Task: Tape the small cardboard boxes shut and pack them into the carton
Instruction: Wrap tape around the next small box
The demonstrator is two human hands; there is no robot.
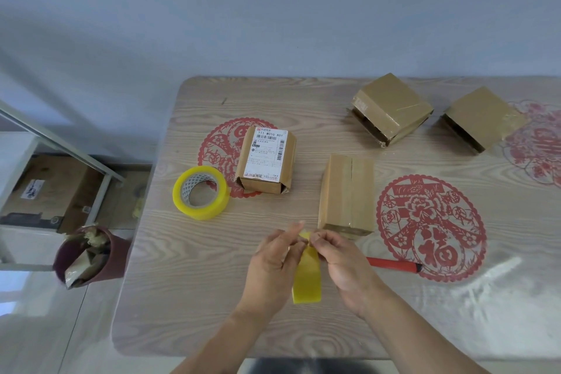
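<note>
Head view: wood-grain table (212, 297) holds four small boxes within reach | nearest box (347, 194) lies long axis away from the person, seam up, likely next to tape | tape roll (201, 192) left of it | left hand (273, 264) and right hand (343, 264) pinch a cut yellow tape strip (307, 276), hanging toward the person | carton not identifiable.

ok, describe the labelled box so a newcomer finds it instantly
On the wooden table, look left of centre, just right of the yellow tape roll. The labelled box lies there on a red paper-cut. Alone among four boxes, it carries a white shipping label.
</note>
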